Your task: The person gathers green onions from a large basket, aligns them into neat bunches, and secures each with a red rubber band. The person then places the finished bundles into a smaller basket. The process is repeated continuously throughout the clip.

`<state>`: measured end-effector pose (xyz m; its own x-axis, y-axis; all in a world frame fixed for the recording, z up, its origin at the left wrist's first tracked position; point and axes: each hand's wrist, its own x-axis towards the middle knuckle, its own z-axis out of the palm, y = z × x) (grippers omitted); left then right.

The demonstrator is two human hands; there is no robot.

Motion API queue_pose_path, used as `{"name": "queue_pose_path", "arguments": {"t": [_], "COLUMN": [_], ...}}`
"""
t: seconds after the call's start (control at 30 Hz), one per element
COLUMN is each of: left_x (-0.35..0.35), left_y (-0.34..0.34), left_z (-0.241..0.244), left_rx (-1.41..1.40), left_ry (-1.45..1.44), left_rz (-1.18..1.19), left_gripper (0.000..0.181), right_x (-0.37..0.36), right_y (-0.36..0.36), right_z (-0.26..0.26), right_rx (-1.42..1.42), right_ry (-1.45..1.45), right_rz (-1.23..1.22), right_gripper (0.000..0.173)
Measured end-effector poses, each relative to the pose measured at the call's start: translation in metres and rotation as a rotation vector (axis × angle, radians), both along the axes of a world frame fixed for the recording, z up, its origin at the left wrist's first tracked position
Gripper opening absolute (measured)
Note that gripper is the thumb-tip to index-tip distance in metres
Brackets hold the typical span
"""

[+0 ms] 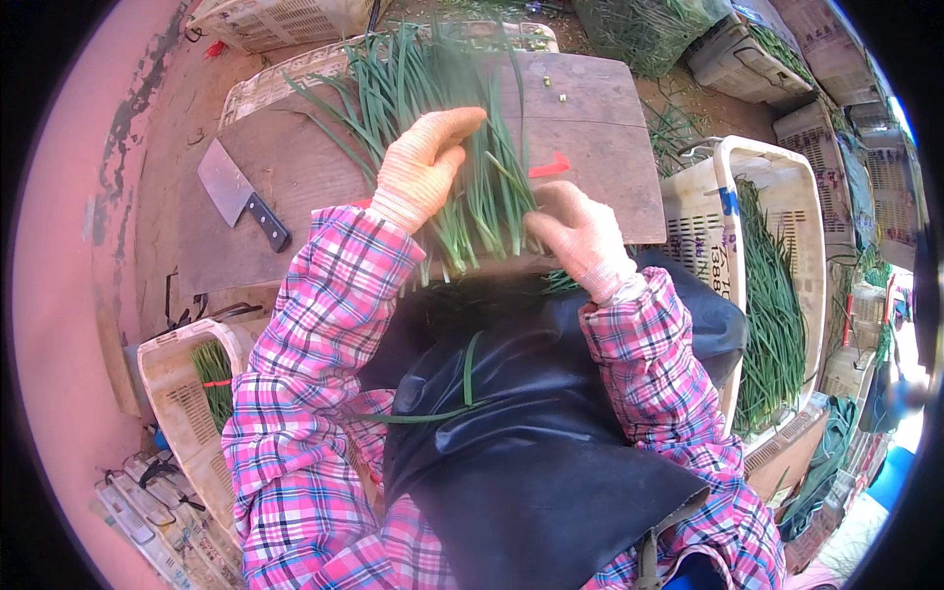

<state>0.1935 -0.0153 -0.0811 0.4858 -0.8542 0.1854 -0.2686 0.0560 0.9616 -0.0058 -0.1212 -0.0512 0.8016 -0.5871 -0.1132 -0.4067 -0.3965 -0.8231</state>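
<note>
A loose bunch of garlic chives (pixel 483 199) lies on a worn wooden board (pixel 605 147), cut ends towards me and leaves fanning away. My left hand (pixel 424 166), in a pale orange knitted glove, rests over the left side of the bunch. Whether its fingers grip any leaves is hidden. At the right edge near the stalk ends, my right hand (pixel 579 228), gloved alike, touches the stalks with thumb and forefinger apart. A cleaver (pixel 228 184) with a black handle lies on the board's left. Beside the right hand is a red strip (pixel 551 166).
A white plastic crate (pixel 807 177) of chives stands at my right. Another crate (pixel 151 350), holding a red-banded bunch (pixel 214 383), is at lower left. A black apron (pixel 516 442) covers my lap, with loose leaves on it. A pink wall (pixel 66 258) borders the left.
</note>
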Motion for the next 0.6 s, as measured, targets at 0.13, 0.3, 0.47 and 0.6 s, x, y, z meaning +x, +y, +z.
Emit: {"name": "queue_pose_path", "arguments": {"t": [0.13, 0.3, 0.47, 0.6], "left_x": [-0.001, -0.009, -0.012, -0.01], "left_y": [0.001, -0.009, -0.016, -0.018], "left_z": [0.012, 0.012, 0.007, 0.008], "left_rx": [0.048, 0.14, 0.216, 0.267], "left_ry": [-0.369, -0.769, -0.912, -0.896], "left_rz": [-0.037, -0.065, -0.052, -0.074], "left_gripper": [0.042, 0.041, 0.035, 0.033], "right_x": [0.002, 0.005, 0.008, 0.016], "right_y": [0.001, 0.01, 0.004, -0.007], "right_z": [-0.006, 0.002, -0.008, 0.0], "right_rx": [0.257, 0.195, -0.529, -0.741], "right_ry": [-0.075, -0.062, -0.135, -0.017], "right_rz": [-0.099, -0.095, 0.056, 0.256], "right_gripper": [0.036, 0.033, 0.034, 0.024]}}
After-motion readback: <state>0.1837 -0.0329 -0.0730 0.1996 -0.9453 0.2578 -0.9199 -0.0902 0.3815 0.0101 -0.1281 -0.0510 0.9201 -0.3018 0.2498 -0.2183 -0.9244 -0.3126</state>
